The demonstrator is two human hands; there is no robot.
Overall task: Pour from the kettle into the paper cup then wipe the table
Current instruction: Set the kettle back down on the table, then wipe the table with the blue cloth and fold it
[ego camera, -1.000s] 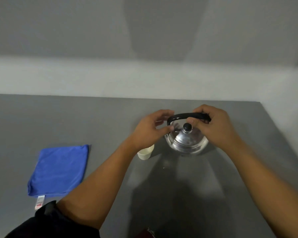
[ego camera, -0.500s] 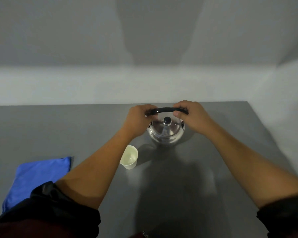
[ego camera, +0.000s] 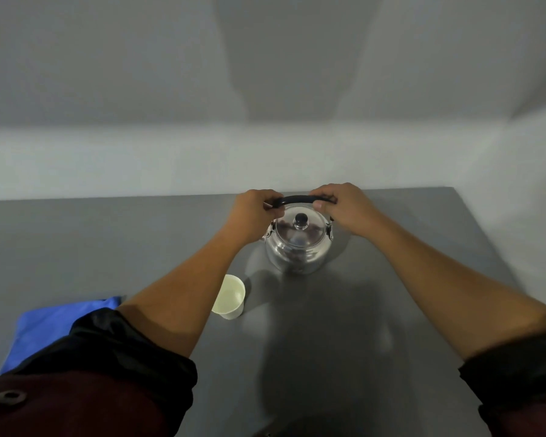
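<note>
Gripping the kettle [ego camera: 298, 244] handle [ego camera: 295, 200] with both hands, one at each end.
Left hand [ego camera: 254, 216] and right hand [ego camera: 344, 206] wrap it; kettle's on the grey table [ego camera: 328, 342], paper cup [ego camera: 229, 297] nearer, blue cloth [ego camera: 51, 323] far left.

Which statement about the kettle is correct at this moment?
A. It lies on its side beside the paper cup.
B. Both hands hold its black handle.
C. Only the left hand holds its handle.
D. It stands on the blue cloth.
B: the left hand and the right hand each close on one end of the kettle's black handle, and it sits upright.
</note>
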